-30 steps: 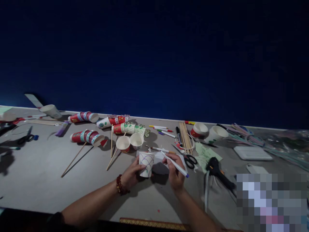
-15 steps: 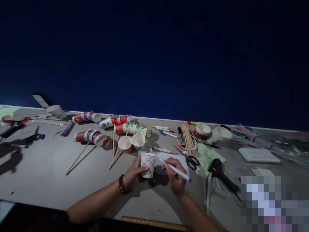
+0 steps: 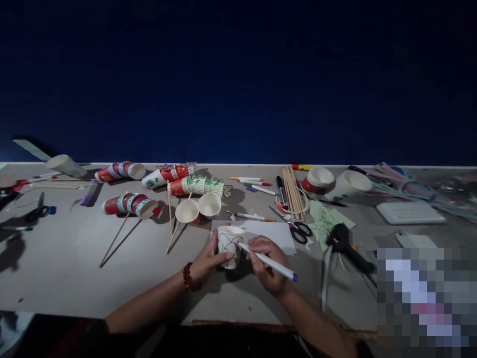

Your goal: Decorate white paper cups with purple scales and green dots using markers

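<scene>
My left hand (image 3: 209, 262), with a red bead bracelet on the wrist, is closed round a white paper cup (image 3: 230, 244) that stands on the grey table (image 3: 74, 258). The cup carries purple scale-like arcs. My right hand (image 3: 269, 266) grips a white marker with a purple cap end (image 3: 267, 261); its tip touches the cup's right side. A white sheet of paper (image 3: 268, 231) lies just behind the cup.
Decorated red and white cup chains on sticks (image 3: 126, 204) lie at the left. Two plain cups (image 3: 198, 209), loose markers (image 3: 253, 186), wooden skewers (image 3: 292, 196), scissors (image 3: 300, 231), a black glue gun (image 3: 345, 243) and straws (image 3: 395, 186) lie behind and to the right. Other scissors (image 3: 39, 211) sit far left.
The marker tip has come against the cup's side, and both hands with the cup sit slightly lower and nearer to me. The view has shifted a little.
</scene>
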Demonstrator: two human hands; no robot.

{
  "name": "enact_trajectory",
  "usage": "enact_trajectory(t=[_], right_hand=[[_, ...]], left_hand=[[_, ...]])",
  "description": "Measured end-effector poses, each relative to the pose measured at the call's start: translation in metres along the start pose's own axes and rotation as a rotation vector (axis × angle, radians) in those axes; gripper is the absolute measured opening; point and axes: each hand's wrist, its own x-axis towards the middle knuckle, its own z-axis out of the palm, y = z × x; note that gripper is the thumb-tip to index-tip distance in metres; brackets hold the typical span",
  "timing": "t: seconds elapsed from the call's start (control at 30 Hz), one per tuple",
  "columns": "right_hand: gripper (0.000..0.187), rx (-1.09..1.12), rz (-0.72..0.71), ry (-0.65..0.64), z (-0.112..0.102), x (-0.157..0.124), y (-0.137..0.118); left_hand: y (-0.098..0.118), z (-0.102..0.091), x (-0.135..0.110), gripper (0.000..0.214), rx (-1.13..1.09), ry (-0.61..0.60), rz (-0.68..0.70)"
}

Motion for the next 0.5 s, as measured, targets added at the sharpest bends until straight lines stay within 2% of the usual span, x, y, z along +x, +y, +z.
enact_trajectory(t=[0.2, 0.5], right_hand=[[0.025, 0.004, -0.032, -0.054, -0.0017, 0.0060, -0.0061], [0.018, -0.042, 0.012, -0.074, -0.0020, 0.0063, -0.0072]], left_hand=[[-0.0025, -0.0019, -0.0011, 0.096, 0.089, -0.012, 0.001], [0.0001, -0.0019, -0.0033, 0.094, 0.118, -0.029, 0.002]])
